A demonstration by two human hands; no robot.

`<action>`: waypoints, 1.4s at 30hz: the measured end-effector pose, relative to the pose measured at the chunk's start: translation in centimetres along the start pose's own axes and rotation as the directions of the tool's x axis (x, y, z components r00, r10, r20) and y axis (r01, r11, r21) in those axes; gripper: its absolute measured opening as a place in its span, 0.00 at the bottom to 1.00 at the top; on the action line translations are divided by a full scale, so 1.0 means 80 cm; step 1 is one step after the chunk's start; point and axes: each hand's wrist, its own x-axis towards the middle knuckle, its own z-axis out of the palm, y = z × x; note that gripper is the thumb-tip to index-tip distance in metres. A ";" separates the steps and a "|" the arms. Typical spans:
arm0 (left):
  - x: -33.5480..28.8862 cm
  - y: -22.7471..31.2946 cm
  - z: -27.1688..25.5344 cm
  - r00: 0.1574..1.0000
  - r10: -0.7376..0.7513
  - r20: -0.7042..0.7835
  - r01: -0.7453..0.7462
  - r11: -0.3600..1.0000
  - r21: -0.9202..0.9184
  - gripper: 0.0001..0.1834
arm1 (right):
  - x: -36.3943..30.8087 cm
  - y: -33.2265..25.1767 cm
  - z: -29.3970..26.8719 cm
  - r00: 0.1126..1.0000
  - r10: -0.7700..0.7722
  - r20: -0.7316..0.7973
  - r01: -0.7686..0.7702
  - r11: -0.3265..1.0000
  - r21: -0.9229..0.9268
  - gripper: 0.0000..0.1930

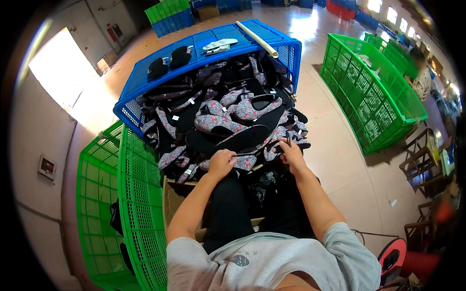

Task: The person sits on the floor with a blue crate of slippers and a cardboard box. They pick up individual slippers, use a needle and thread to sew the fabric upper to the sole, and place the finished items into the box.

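My left hand (222,164) is closed on the edge of a floral slipper (246,162), grey with red flowers, just above my lap. My right hand (292,156) pinches a small dark tool (289,141); its exact kind is too small to make out. It is held just to the right of the slipper. In front of both hands lies a heap of similar floral slippers (213,123) with black soles and small white tags. The heap spills from a blue plastic crate (294,53) tipped on its side.
On the crate lie a pale tube (257,40), light insoles (220,44) and two black slipper-like pieces (180,56). Green crates (141,203) stand close on my left; another green crate (361,99) is to the right. A cardboard box (173,199) sits below my hands. A person (421,80) is at far right.
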 end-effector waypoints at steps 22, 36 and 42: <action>-0.030 -0.081 0.087 0.964 0.054 0.260 -0.184 0.841 0.508 0.40 | 0.006 -0.013 0.038 0.987 0.107 0.118 -0.105 0.994 -0.025 0.14; -0.028 -0.092 0.118 0.930 -0.032 0.366 -0.155 0.869 0.470 0.39 | 0.017 0.003 0.035 0.990 0.112 0.088 -0.112 0.994 0.000 0.13; -0.026 -0.087 0.080 0.932 0.248 0.264 -0.339 0.854 0.395 0.33 | 0.017 -0.002 0.007 0.999 0.033 0.014 -0.035 0.978 0.205 0.15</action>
